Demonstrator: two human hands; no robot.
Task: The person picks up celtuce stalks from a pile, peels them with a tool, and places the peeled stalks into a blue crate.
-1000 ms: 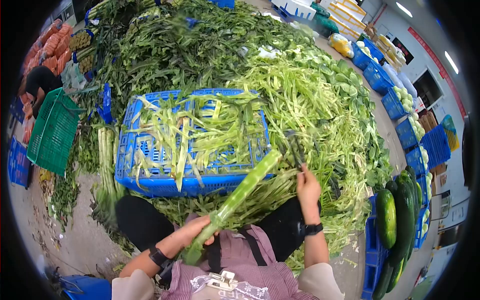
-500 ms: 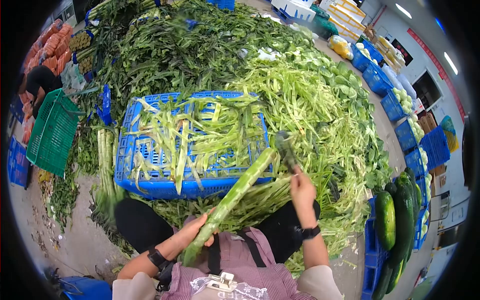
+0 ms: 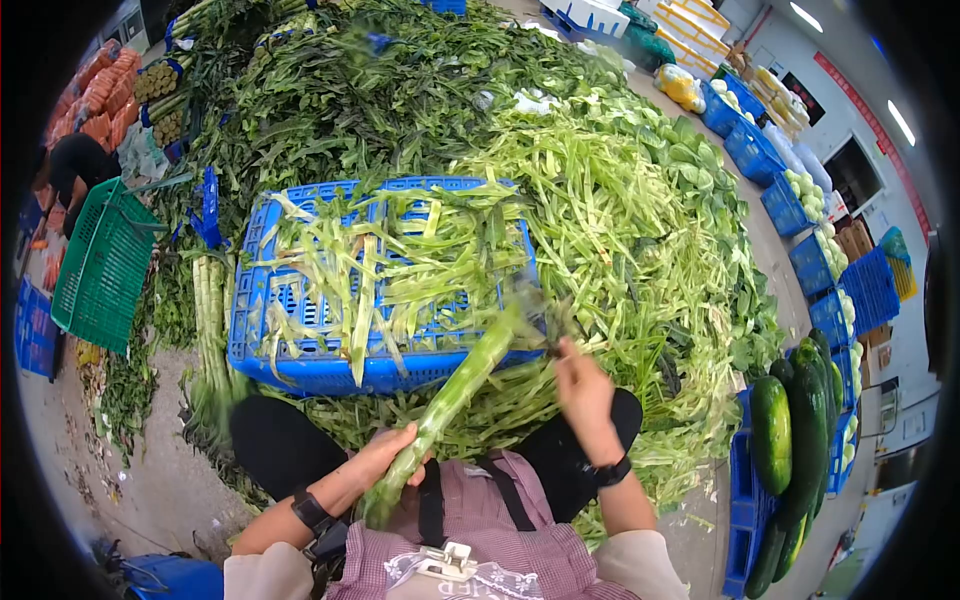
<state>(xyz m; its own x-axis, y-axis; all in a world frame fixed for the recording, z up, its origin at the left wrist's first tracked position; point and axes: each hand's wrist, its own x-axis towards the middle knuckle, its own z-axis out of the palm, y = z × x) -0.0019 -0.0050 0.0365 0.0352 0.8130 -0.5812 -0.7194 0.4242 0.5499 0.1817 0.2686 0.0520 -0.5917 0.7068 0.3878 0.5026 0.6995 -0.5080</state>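
No readable text; red wall banner (image 3: 868, 120) lettering illegible.

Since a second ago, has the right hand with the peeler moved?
Yes. The right hand has pulled down and left, toward the body; its peeler, blurred, now sits at the stalk tip by the blue crate corner.

green basket (image 3: 100, 265), cucumbers (image 3: 800, 420) (right side), carrots (image 3: 100, 95)

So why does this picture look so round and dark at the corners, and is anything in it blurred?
Head view: a fisheye lens bends the blue crate and floor lines and leaves black corners; the right hand and the tip of the green stalk are motion-blurred; ceiling lights glare at upper right.
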